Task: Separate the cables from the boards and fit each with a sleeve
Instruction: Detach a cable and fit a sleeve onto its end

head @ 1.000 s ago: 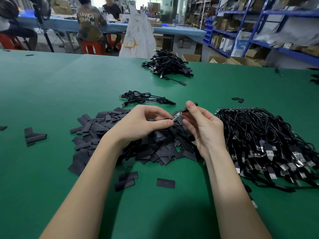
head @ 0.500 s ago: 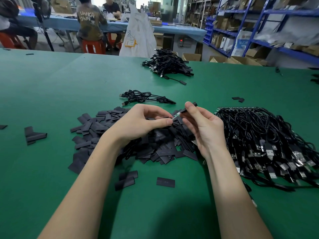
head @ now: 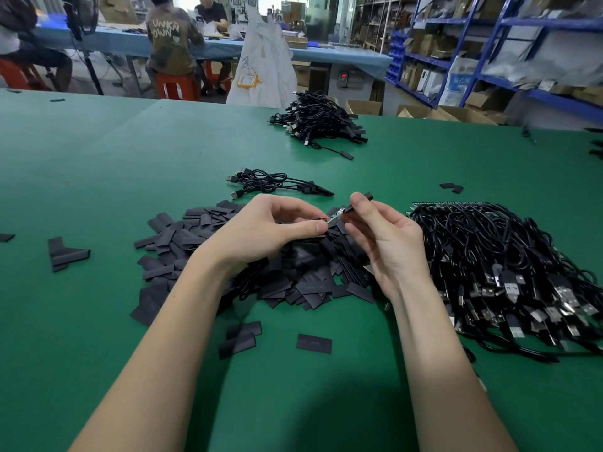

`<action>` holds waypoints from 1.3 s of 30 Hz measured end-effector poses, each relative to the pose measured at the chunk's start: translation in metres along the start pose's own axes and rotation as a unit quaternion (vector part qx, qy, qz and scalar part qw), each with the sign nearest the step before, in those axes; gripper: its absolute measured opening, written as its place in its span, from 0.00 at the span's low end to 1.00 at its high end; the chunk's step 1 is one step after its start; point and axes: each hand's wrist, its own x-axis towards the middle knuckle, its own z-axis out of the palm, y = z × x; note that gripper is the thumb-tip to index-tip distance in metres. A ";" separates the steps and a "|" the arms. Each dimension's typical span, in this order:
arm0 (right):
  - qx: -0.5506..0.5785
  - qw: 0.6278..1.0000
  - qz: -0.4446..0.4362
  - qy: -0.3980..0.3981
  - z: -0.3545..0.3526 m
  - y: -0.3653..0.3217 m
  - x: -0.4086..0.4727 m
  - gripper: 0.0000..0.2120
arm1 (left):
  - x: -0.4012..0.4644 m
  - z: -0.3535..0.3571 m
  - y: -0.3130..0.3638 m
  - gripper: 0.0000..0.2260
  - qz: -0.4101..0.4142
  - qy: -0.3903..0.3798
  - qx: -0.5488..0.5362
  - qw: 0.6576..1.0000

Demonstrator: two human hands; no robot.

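Over the green table [head: 98,177] both hands meet above the pile of black sleeves [head: 303,275]: the left hand [head: 261,233] pinches a small board end [head: 333,217], the right hand [head: 388,236] pinches a black sleeve [head: 359,202] beside it; unsleeved cables [head: 509,262] lie right, finished cables [head: 277,184] beyond

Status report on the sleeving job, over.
Left hand pinching small circuit board end; right hand pinching flat black sleeve at its tip. Not yet sleeved. Nothing obstructing.
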 end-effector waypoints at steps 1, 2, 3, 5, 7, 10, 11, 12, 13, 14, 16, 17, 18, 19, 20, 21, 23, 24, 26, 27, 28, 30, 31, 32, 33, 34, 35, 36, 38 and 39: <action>0.002 1.000 0.001 -0.001 0.000 0.000 0.000 0.06 | 0.000 0.000 0.000 0.06 0.000 0.000 0.002 1.000; 0.004 1.000 0.001 -0.001 0.000 0.000 0.000 0.05 | 0.000 0.000 0.000 0.06 0.000 0.000 0.004 1.000; 0.007 1.000 -0.001 -0.001 0.000 -0.001 0.000 0.05 | 0.000 0.000 0.000 0.06 0.000 -0.001 0.004 1.000; 0.015 1.000 -0.005 -0.001 0.000 -0.001 0.001 0.04 | -0.001 0.000 0.001 0.06 -0.001 0.000 0.002 1.000; 0.019 1.000 -0.006 -0.002 0.000 -0.001 0.000 0.03 | 0.000 0.000 0.001 0.06 -0.001 0.001 0.006 1.000; 0.020 1.000 -0.008 -0.003 0.000 0.000 0.000 0.04 | 0.001 0.001 0.001 0.06 -0.001 -0.001 0.013 1.000; 0.021 1.000 -0.009 -0.003 0.000 0.000 0.000 0.04 | 0.001 0.001 0.001 0.06 -0.001 -0.002 0.014 1.000; 0.021 1.000 -0.009 -0.003 0.000 0.000 0.000 0.04 | 0.001 0.001 0.001 0.06 -0.001 -0.002 0.014 1.000; 0.021 1.000 -0.009 -0.004 0.000 -0.001 0.000 0.04 | 0.001 0.001 0.001 0.06 -0.001 -0.002 0.015 1.000; 0.021 1.000 -0.009 -0.005 0.000 -0.001 0.000 0.04 | 0.000 0.000 0.001 0.06 -0.001 -0.002 0.016 1.000; 0.017 1.000 -0.010 -0.007 -0.001 -0.001 0.001 0.04 | 0.001 0.001 0.001 0.06 0.000 0.001 0.017 1.000; 0.016 1.000 -0.010 -0.008 -0.001 -0.001 0.001 0.04 | 0.001 0.001 0.001 0.06 0.000 0.002 0.016 1.000; 0.017 1.000 -0.010 -0.009 -0.001 -0.001 0.001 0.04 | 0.001 0.001 0.001 0.06 0.001 0.003 0.016 1.000; 0.018 1.000 -0.009 -0.009 -0.001 -0.001 0.001 0.05 | 0.002 0.001 0.000 0.06 0.002 0.004 0.019 1.000; 0.018 1.000 -0.009 -0.007 -0.001 -0.001 0.001 0.06 | 0.002 0.001 0.000 0.06 0.003 0.004 0.023 1.000; 0.016 1.000 -0.010 -0.004 -0.002 -0.001 0.001 0.08 | 0.002 0.001 0.000 0.05 0.004 0.002 0.026 1.000; 0.007 1.000 -0.014 0.004 -0.002 -0.001 0.001 0.12 | 0.003 0.000 -0.001 0.05 0.005 0.000 0.029 1.000; 0.003 1.000 -0.017 0.007 -0.001 -0.001 0.001 0.13 | 0.003 0.000 -0.002 0.05 0.007 0.000 0.030 1.000; -0.006 1.000 -0.023 0.007 -0.001 0.000 0.001 0.12 | 0.003 0.000 -0.002 0.05 0.013 0.002 0.030 0.999; -0.011 1.000 -0.025 0.005 0.000 0.000 0.000 0.11 | 0.003 0.000 -0.003 0.05 0.017 0.003 0.028 0.999; -0.014 1.000 -0.025 0.004 0.000 -0.001 0.000 0.10 | 0.003 0.000 -0.003 0.05 0.020 0.004 0.026 0.999; -0.012 1.000 -0.019 -0.003 -0.001 -0.001 0.000 0.08 | 0.003 0.001 -0.002 0.05 0.023 0.007 0.020 1.000; -0.005 1.000 -0.011 -0.010 -0.001 -0.001 0.000 0.07 | 0.003 0.002 -0.002 0.05 0.023 0.009 0.014 1.000; 0.004 1.000 -0.002 -0.017 -0.001 -0.002 0.000 0.05 | 0.002 0.002 -0.002 0.06 0.022 0.009 0.009 1.000; 0.014 1.000 0.006 -0.022 -0.001 -0.002 0.000 0.04 | 0.003 0.003 -0.002 0.06 0.022 0.009 0.005 1.000; 0.021 0.999 0.011 -0.024 -0.001 -0.002 0.000 0.04 | 0.003 0.003 -0.002 0.06 0.021 0.010 0.004 1.000; 0.026 0.999 0.013 -0.025 -0.001 -0.002 0.000 0.03 | 0.003 0.004 -0.002 0.06 0.021 0.011 0.004 1.000; 0.027 0.999 0.016 -0.026 -0.001 -0.002 0.000 0.04 | 0.003 0.004 -0.002 0.06 0.021 0.012 0.003 1.000; 0.026 0.999 0.024 -0.026 -0.002 -0.003 0.000 0.04 | 0.004 0.004 -0.003 0.06 0.020 0.014 0.000 1.000; 0.025 0.999 0.030 -0.027 -0.002 -0.004 0.000 0.04 | 0.004 0.004 -0.004 0.06 0.020 0.016 -0.002 1.000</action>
